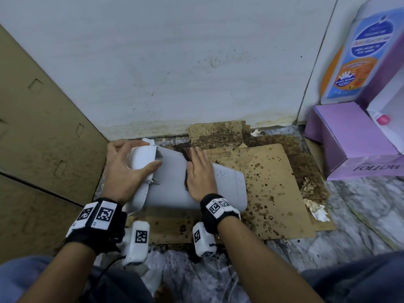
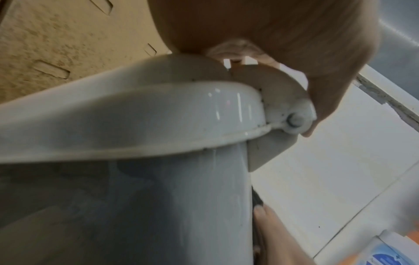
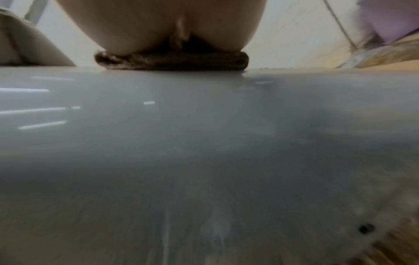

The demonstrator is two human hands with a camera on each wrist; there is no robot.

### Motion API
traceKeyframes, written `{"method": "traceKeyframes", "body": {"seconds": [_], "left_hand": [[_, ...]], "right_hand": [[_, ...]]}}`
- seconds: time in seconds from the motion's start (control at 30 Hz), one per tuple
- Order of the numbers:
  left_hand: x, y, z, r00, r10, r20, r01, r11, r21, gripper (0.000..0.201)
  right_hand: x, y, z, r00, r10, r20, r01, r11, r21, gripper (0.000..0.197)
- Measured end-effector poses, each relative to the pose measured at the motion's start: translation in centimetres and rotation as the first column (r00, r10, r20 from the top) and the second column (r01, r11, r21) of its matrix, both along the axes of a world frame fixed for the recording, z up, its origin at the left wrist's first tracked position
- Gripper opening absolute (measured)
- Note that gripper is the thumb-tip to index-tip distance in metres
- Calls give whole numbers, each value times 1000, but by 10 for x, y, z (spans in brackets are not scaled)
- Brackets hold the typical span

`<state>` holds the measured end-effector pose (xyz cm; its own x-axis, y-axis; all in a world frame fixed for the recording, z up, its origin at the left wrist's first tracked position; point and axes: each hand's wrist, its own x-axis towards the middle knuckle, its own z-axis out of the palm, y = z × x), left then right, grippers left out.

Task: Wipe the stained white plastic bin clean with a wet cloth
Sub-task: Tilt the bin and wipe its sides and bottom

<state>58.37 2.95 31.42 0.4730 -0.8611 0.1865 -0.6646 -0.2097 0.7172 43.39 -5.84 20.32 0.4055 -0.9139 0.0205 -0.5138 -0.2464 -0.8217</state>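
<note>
One white bin (image 1: 175, 189) is laid on its side on stained cardboard (image 1: 273, 182), its lid end gripped by the left hand (image 1: 126, 169). One brown cloth (image 1: 187, 169) is pressed flat against its wall under the right hand (image 1: 200, 176), fingers straight.

A white plastic bin (image 1: 175, 182) is seen laid on its side on spattered brown cardboard (image 1: 269, 182), its lid end gripped by the left hand (image 1: 129, 169), thumb across the lid. A dark brown cloth (image 1: 187, 169) is pressed flat against the bin's side under the straight fingers of the right hand (image 1: 201, 173). Dark specks are left on the bin wall near its base. Purple boxes (image 1: 349, 138) and a blue-labelled bottle (image 1: 360, 57) are stacked at right against the wall.
</note>
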Motion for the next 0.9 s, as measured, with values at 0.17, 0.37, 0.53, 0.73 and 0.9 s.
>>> {"method": "traceKeyframes", "body": {"seconds": [0.17,0.37,0.53,0.73,0.9], "left_hand": [[-1,-4,-3,999,1,-32,1,999,44,42],[1,-16,-2,992,-5,-126,19,994,111,56],[-12,-17,-2,997,33,73,-39,995,94,38],[-5,-12,-6,993,111,-29,-111,994,1,33],[-3,-13,-8,976,178,-127,-180,984,-2,38]], "right_hand": [[-17,-1,-13,997,-78,0,77,990,121,49],[15,38,24,967,17,253,-8,999,-36,46],[39,50,36,984,62,165,-36,987,-155,50],[-2,28,-2,1000,-14,-28,10,993,-118,50],[-54,2,-52,990,-128,-61,130,991,29,48]]}}
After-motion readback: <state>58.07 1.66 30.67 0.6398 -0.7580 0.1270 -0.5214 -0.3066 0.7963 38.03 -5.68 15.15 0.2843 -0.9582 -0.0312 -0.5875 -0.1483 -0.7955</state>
